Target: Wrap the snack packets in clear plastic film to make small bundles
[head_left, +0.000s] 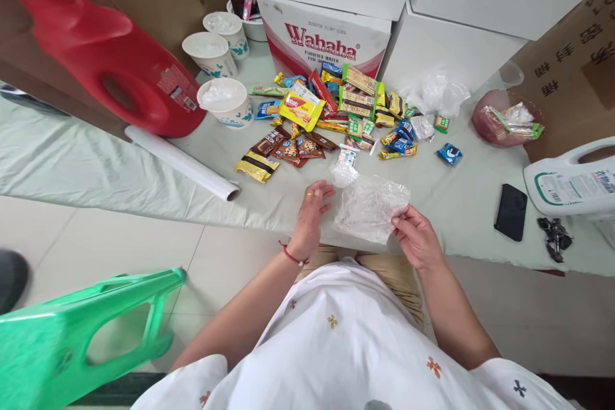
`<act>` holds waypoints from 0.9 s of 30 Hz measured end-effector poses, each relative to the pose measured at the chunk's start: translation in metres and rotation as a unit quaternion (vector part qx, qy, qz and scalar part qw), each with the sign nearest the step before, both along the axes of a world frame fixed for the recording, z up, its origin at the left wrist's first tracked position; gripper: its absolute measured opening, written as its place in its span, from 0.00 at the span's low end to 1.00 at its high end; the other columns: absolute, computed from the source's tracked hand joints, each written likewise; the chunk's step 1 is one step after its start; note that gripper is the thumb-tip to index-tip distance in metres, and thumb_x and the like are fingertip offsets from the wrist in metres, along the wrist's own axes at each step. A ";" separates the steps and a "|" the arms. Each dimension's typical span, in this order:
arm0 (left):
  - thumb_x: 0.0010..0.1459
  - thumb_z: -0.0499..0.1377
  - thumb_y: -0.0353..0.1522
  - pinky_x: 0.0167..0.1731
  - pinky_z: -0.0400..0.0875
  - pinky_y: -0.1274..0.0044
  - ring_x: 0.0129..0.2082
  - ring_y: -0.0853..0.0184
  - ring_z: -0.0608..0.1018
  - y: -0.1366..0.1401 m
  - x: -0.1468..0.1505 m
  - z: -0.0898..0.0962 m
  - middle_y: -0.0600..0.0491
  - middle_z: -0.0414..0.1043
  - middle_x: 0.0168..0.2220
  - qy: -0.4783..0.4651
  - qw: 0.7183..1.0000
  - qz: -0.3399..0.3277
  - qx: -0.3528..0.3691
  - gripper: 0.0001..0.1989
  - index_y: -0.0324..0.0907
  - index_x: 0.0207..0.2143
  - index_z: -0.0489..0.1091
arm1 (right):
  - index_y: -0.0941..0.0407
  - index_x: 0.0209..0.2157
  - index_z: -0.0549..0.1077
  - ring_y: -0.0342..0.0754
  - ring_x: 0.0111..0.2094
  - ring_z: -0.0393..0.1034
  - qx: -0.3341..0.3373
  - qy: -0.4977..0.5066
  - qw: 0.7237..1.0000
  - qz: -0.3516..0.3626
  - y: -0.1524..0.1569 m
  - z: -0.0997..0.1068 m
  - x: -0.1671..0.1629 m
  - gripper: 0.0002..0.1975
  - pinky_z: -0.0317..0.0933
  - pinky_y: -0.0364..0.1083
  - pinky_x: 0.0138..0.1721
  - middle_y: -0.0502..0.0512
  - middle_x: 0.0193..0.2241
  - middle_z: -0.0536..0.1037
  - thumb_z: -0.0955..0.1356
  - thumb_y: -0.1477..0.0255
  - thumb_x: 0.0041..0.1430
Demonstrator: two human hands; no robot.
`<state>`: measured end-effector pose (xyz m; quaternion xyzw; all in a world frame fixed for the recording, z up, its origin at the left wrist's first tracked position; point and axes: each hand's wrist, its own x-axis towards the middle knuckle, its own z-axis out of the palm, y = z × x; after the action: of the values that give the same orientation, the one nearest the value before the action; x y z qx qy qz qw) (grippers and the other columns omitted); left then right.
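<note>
A crumpled clear plastic bag point(368, 208) is spread out at the front edge of the table. My right hand point(417, 235) pinches its right side between thumb and fingers. Left of the bag is my left hand point(311, 214), fingers apart and holding nothing. Another small piece of clear plastic point(344, 173) lies just beyond those fingertips, beside a small white-and-blue packet point(347, 156). Farther back is a heap of wrapped snacks, with a yellow wafer packet point(302, 106) on top. Brown cookie packets point(310, 148) and a yellow-and-black packet point(257, 166) lie at its front left.
Paper cups point(225, 114), a red jug point(115, 51) and a white roll point(185, 163) stand or lie leftward. Cartons point(327, 38) line the back. Rightward are a pink bowl point(490, 128), a phone point(510, 211), keys point(555, 238) and a white bottle point(571, 182). A green stool point(62, 327) is on the floor.
</note>
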<state>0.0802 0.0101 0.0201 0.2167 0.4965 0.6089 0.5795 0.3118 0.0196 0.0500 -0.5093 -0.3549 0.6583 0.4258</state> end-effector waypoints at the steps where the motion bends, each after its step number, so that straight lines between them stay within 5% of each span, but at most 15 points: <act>1: 0.61 0.58 0.51 0.47 0.70 0.71 0.57 0.60 0.74 0.005 -0.001 0.002 0.47 0.73 0.55 0.007 1.000 -0.018 -0.020 0.23 0.47 0.51 0.70 | 0.53 0.29 0.76 0.41 0.28 0.62 -0.002 -0.001 1.000 0.013 0.000 0.002 0.003 0.12 0.61 0.41 0.30 0.47 0.28 0.70 0.79 0.66 0.46; 4: 0.57 0.64 0.51 0.40 0.71 0.74 0.49 0.61 0.77 0.014 0.002 0.005 0.48 0.75 0.51 0.005 0.992 -0.115 -0.053 0.24 0.46 0.49 0.73 | 0.53 0.29 0.75 0.42 0.28 0.62 -0.008 -0.004 0.999 0.048 0.002 0.004 0.012 0.11 0.59 0.42 0.30 0.47 0.26 0.70 0.78 0.65 0.47; 7: 0.51 0.69 0.50 0.29 0.67 0.77 0.32 0.67 0.75 0.015 0.011 0.006 0.51 0.75 0.34 -0.008 0.972 -0.233 -0.026 0.21 0.42 0.37 0.76 | 0.53 0.30 0.75 0.43 0.27 0.62 -0.004 -0.027 0.996 0.079 0.007 0.002 0.018 0.12 0.59 0.44 0.30 0.47 0.25 0.70 0.77 0.63 0.48; 9: 0.50 0.70 0.50 0.24 0.60 0.78 0.23 0.72 0.67 0.013 0.019 0.005 0.56 0.68 0.24 0.014 0.971 -0.240 0.001 0.22 0.41 0.28 0.73 | 0.53 0.31 0.75 0.44 0.29 0.63 0.019 -0.082 0.994 0.065 0.011 -0.001 0.019 0.14 0.60 0.44 0.32 0.48 0.27 0.71 0.78 0.62 0.48; 13: 0.57 0.65 0.46 0.23 0.55 0.79 0.21 0.72 0.62 0.007 0.030 0.004 0.60 0.61 0.20 0.151 0.985 -0.082 0.032 0.17 0.42 0.28 0.71 | 0.52 0.37 0.75 0.48 0.36 0.67 0.121 -0.203 0.969 -0.063 0.008 -0.002 0.010 0.18 0.65 0.45 0.37 0.52 0.34 0.75 0.74 0.53 0.55; 17: 0.62 0.62 0.40 0.26 0.58 0.77 0.22 0.70 0.65 -0.002 0.038 0.004 0.59 0.64 0.20 0.291 0.953 -0.020 0.081 0.10 0.44 0.31 0.73 | 0.49 0.50 0.73 0.52 0.43 0.71 0.115 -0.143 0.983 0.017 -0.006 0.003 -0.021 0.26 0.69 0.46 0.35 0.55 0.43 0.77 0.72 0.48 0.57; 19: 0.62 0.62 0.39 0.29 0.60 0.77 0.23 0.70 0.66 -0.005 0.040 0.005 0.58 0.66 0.22 0.321 0.941 -0.011 0.106 0.08 0.45 0.32 0.73 | 0.50 0.48 0.74 0.50 0.40 0.71 0.097 -0.143 0.985 0.028 -0.006 0.004 -0.035 0.25 0.68 0.46 0.34 0.54 0.39 0.77 0.75 0.52 0.53; 22: 0.64 0.60 0.40 0.28 0.62 0.79 0.24 0.71 0.68 0.003 0.032 0.004 0.58 0.69 0.25 0.270 0.956 0.075 0.082 0.10 0.45 0.33 0.68 | 0.52 0.36 0.75 0.45 0.30 0.66 0.091 -0.131 0.986 -0.048 0.005 0.002 -0.038 0.17 0.64 0.44 0.30 0.49 0.27 0.73 0.76 0.55 0.54; 27: 0.62 0.60 0.40 0.20 0.57 0.83 0.19 0.75 0.64 0.027 -0.004 -0.007 0.63 0.61 0.21 0.049 0.974 0.217 -0.043 0.13 0.45 0.31 0.59 | 0.52 0.33 0.74 0.42 0.25 0.61 0.041 -0.068 0.988 -0.129 0.012 -0.009 -0.011 0.19 0.58 0.43 0.26 0.45 0.24 0.70 0.79 0.57 0.46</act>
<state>0.0762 0.0366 0.0136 0.1084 0.5852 0.6869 0.4171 0.3012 0.0312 0.0410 -0.5761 -0.3410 0.5466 0.5031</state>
